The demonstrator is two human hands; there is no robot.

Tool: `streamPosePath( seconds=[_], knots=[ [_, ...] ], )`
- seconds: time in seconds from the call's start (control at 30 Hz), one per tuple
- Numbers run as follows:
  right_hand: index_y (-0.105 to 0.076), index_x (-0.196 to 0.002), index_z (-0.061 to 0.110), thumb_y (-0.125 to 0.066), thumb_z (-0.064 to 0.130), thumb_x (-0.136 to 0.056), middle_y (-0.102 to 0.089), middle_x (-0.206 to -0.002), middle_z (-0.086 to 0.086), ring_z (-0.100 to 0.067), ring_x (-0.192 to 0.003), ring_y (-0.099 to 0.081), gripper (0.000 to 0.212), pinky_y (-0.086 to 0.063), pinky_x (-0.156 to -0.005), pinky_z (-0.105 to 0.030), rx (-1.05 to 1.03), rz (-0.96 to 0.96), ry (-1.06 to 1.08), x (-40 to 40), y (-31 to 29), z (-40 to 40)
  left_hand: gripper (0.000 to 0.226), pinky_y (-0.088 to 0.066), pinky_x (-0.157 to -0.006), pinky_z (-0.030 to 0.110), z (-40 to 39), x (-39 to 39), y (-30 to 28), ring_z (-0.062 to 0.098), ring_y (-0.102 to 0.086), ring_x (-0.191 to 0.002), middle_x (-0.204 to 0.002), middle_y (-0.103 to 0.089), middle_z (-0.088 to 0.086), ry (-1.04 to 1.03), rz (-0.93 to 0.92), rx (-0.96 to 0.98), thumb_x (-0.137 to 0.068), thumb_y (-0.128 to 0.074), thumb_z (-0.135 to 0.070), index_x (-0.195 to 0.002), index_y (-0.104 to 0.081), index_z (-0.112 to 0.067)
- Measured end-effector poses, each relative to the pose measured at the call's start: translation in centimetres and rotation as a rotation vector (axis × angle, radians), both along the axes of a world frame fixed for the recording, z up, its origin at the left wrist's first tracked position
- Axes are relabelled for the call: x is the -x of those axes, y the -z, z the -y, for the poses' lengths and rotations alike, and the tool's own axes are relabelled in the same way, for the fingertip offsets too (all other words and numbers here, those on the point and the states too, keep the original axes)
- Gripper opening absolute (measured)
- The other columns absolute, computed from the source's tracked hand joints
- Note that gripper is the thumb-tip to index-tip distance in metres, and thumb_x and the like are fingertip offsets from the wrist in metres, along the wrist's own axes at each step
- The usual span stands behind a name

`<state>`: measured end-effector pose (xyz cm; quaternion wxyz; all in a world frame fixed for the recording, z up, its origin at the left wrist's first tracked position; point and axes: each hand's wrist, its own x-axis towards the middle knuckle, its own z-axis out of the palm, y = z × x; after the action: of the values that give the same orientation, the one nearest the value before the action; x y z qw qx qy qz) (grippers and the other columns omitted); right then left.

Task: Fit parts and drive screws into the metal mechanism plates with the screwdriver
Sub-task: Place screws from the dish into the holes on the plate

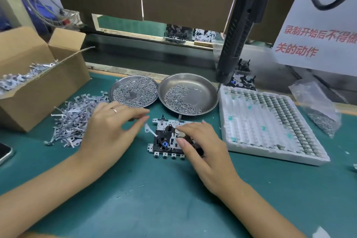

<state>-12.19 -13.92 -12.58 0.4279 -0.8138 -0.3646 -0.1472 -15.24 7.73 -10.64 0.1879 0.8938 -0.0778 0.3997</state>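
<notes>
The metal mechanism plate (170, 139) lies flat on the green tabletop (154, 189) at the middle of the view, just at 6 o'clock of the two steel dishes. The right hand (202, 147) rests on the plate's 3 o'clock side, fingers bent and pinching a small dark part against it; what exactly the fingertips grip is too small to tell. The left hand (108, 131) hovers at 9 o'clock of the plate, apart from it, its thumb and forefinger nearly meeting over a thin white lever piece (149, 129) beside the plate's edge; whether they hold anything I cannot tell. The electric screwdriver (239, 31) hangs at 1 o'clock, untouched. Loose screws fill the left dish (134, 91) and the right dish (188, 93). A heap of stamped metal levers (73, 118) lies at 9 o'clock, and a white parts tray (270, 121) at 3 o'clock.
</notes>
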Motion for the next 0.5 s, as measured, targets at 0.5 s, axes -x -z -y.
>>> streamPosePath(
  seconds=[0.5],
  knots=[
    [-0.073, -0.097, 0.013, -0.063, 0.011, -0.085, -0.069, -0.090, 0.007, -0.009, -0.089, -0.062, 0.016, -0.048, -0.081, -0.021, -0.150, -0.169, 0.130, -1.4, 0.7, 0.8, 0.018, -0.031, -0.085, 0.030, 4.9, -1.5, 0.6, -0.010, -0.046, -0.086, -0.072, -0.060, -0.032, 0.297, -0.203, 0.339, -0.074, -0.071, -0.037, -0.092, -0.067, -0.038]
  ],
)
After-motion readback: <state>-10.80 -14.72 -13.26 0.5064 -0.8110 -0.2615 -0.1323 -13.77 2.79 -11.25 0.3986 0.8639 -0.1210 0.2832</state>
